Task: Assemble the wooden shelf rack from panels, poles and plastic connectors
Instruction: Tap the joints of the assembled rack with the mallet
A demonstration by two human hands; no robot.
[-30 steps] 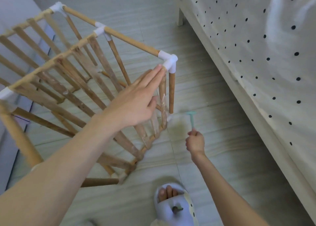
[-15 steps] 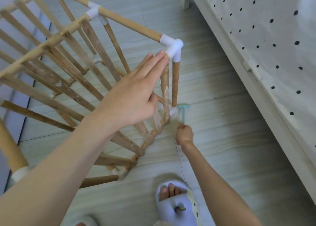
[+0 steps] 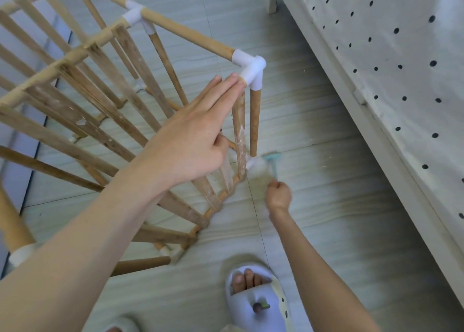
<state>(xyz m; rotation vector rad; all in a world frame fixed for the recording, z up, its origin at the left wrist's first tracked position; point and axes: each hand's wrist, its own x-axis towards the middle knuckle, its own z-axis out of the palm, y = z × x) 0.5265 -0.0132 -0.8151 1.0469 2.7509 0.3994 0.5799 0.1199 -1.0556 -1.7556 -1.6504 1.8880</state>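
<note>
Head view, rack: the wooden shelf rack (image 3: pixel 105 98) lies tipped on the floor (image 3: pixel 326 231) beside the bed (image 3: pixel 376 68).
Left hand: your left hand (image 3: pixel 190 141) presses flat, fingers straight, by the top corner connector (image 3: pixel 251 70).
Right hand: your right hand (image 3: pixel 278 196) grips a small teal mallet (image 3: pixel 272 165) at the blurred lower connector (image 3: pixel 253 162).
Risk: an off-centre tap could skew the pole (image 3: pixel 254 123) or jolt the upper joint loose.

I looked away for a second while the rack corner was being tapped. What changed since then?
The right hand swung the small teal hammer leftward onto the lower white connector. The left hand stayed flat beside the top corner connector; the rack stayed put.
</note>
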